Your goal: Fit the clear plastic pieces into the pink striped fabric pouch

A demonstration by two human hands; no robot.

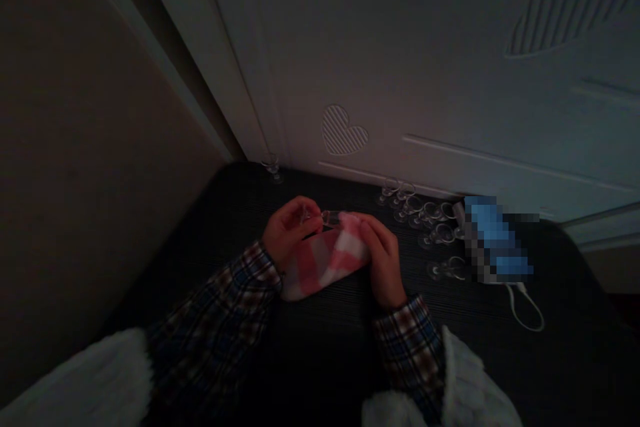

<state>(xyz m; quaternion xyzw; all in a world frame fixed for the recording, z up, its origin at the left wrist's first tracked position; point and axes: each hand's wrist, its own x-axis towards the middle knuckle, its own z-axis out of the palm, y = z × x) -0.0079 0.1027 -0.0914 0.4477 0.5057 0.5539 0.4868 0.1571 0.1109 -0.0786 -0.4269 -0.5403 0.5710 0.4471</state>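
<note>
Between my hands lies a small clear stemmed glass [330, 217], held on its side above the dark table. My left hand [293, 230] pinches it by the stem and foot. A pink and white checked cloth [320, 263] is bunched in my right hand [383, 250], closed around the glass's bowl end. The cloth's loose part hangs down and to the left, beneath both hands. The glass's rim is hidden by the cloth and the right fingers.
Several similar small glasses [431, 213] stand to the right, near the white panel [440, 93]. One more glass [273, 168] stands at the far left corner of the dark table [330, 327]. A pixelated blue-screened device [500, 240] with a white cord [540, 320] sits right.
</note>
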